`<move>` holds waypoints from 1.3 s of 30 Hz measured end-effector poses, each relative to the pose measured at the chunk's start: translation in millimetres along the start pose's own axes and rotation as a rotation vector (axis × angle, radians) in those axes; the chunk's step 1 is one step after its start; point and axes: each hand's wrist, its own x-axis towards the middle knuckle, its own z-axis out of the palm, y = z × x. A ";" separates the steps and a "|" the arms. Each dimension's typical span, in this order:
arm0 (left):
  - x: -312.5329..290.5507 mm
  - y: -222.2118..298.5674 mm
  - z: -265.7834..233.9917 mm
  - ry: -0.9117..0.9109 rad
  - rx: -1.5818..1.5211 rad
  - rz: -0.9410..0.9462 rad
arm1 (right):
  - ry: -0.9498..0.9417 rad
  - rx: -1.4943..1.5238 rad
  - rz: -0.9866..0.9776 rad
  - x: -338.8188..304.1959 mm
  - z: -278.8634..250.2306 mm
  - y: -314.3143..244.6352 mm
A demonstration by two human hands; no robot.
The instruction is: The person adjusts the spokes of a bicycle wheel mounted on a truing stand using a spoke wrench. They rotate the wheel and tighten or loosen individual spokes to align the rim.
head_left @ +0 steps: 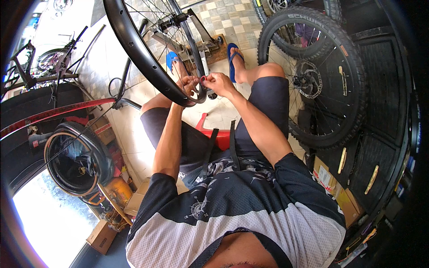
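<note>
A bare black bicycle rim (134, 49), laced with thin spokes, stands upright before me in a metal truing stand (203, 33) on a wooden base. My right hand (217, 84) is closed at the near end of the rim, pinching a small red tool (203, 78) that looks like a spoke wrench. Just left of it, inside the rim among the spokes, my left hand (188, 83) has its fingers drawn together. What those fingertips hold is hidden by the spokes and too small to tell.
A knobby-tyred wheel (357, 89) with a disc rotor leans against black drawers (380, 58) on my right. At left are a red bar (58, 117), a tyred wheel (105, 156) and bike frames (27, 71). A red stool (223, 139) shows between my legs.
</note>
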 end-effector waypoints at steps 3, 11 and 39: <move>-0.4 0.9 -0.2 -0.005 0.016 0.016 | -0.016 0.064 -0.035 -3.0 1.7 -5.4; -14.5 23.0 -4.9 -0.097 -0.093 -0.186 | 0.003 -0.104 -0.183 -17.9 -2.0 -29.3; -13.4 30.5 -3.8 0.055 -0.316 0.026 | 0.165 0.046 0.012 12.9 -12.7 6.2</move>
